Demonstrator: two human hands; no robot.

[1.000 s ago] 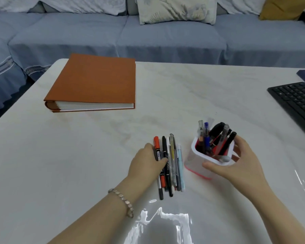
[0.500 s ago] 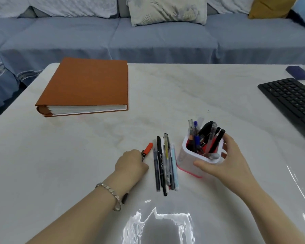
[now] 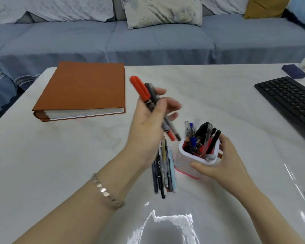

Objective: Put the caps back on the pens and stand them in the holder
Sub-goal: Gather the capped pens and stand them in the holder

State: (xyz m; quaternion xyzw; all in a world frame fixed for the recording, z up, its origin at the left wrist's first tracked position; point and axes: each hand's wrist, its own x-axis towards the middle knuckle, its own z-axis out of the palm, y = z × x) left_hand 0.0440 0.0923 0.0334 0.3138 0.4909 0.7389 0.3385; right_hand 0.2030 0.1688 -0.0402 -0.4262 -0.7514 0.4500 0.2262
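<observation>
While left hand (image 3: pixel 148 127) grips two blurred pens (image 3: pixel 143 90), right hand (image 3: pixel 225 166) partly covers holder (image 3: pixel 183 161)

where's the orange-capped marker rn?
Head view, centre: the orange-capped marker is off the table, gripped in the left hand, tilted, its lower end just left of the holder and over the loose pens.

Left hand (image 3: pixel 149 120) gripping pens (image 3: pixel 152 101), right hand (image 3: pixel 222 166) holding holder (image 3: pixel 185 161)
</observation>
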